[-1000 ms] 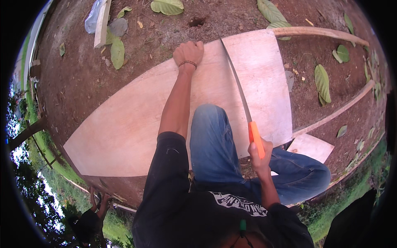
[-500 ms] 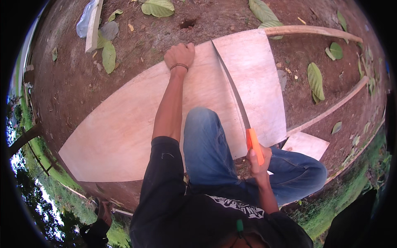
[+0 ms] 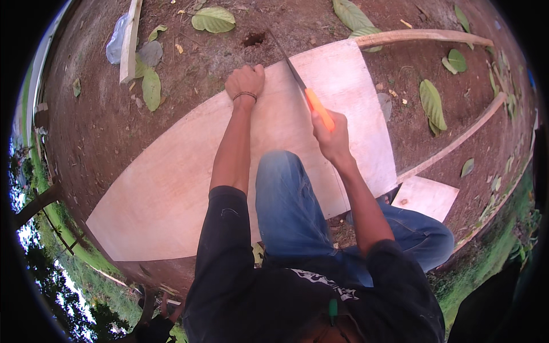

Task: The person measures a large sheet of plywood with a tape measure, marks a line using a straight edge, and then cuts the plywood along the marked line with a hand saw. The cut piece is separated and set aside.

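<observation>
A large pale plywood sheet [image 3: 171, 177] with a curved far edge lies on the ground before me. My left hand [image 3: 245, 84] is closed at its far edge, knuckles up and fingertips hidden. My right hand [image 3: 333, 137] grips the orange handle of a handsaw [image 3: 318, 108]. The blade slants forward and left over the sheet, its tip reaching past the far edge above the soil. A thin cut line [image 3: 342, 186] shows on the near part of the sheet, partly behind my right forearm. My bent knee in blue jeans [image 3: 289, 194] rests over the sheet's near side.
Two wooden strips [image 3: 423, 35] extend right from under the sheet. A smaller plywood piece [image 3: 428, 198] lies at the near right. Far left are a wooden batten [image 3: 130, 43] and a clear plastic bag [image 3: 116, 39]. Large green leaves [image 3: 213, 19] and a small hole [image 3: 254, 39] mark the brown soil.
My right hand has pushed the saw forward and left, from the sheet's near edge to about its middle. The blade tip now passes beyond the far edge. My left hand stays in place.
</observation>
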Demonstrator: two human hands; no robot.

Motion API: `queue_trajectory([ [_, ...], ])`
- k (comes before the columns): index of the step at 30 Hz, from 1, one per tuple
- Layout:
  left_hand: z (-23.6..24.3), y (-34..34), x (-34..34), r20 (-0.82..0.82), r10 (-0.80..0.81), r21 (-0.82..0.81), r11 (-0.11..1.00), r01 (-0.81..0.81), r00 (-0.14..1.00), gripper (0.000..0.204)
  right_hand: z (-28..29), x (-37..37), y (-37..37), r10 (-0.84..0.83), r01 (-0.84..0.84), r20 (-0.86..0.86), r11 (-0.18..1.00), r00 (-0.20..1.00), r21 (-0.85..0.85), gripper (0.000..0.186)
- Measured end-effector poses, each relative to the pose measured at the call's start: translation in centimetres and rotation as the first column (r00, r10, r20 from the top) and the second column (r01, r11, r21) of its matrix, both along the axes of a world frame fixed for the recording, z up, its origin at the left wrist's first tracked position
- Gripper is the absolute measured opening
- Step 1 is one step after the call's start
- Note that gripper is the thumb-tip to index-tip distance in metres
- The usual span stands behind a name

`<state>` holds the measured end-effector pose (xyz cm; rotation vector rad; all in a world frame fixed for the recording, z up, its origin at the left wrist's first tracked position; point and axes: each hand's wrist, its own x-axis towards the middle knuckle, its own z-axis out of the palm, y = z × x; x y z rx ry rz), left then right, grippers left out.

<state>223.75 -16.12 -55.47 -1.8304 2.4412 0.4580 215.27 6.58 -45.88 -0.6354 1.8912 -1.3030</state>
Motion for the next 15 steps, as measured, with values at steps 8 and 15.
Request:
queue_trajectory([
  [8, 0.7, -0.5, 2.2, 0.035, 0.053, -0.027, 0.998, -0.053, 0.998, 0.052, 6.4, 4.1, 10.5, 0.053, -0.053, 0.028, 0.999, 0.998, 0.013, 0.03],
  [15, 0.1, 0.0, 0.1, 0.017, -0.001, 0.005, 1.0, 0.001, 1.0, 0.051, 2.8, 1.5, 3.2, -0.024, 0.02, 0.081, 0.998, 0.996, 0.055, 0.036],
])
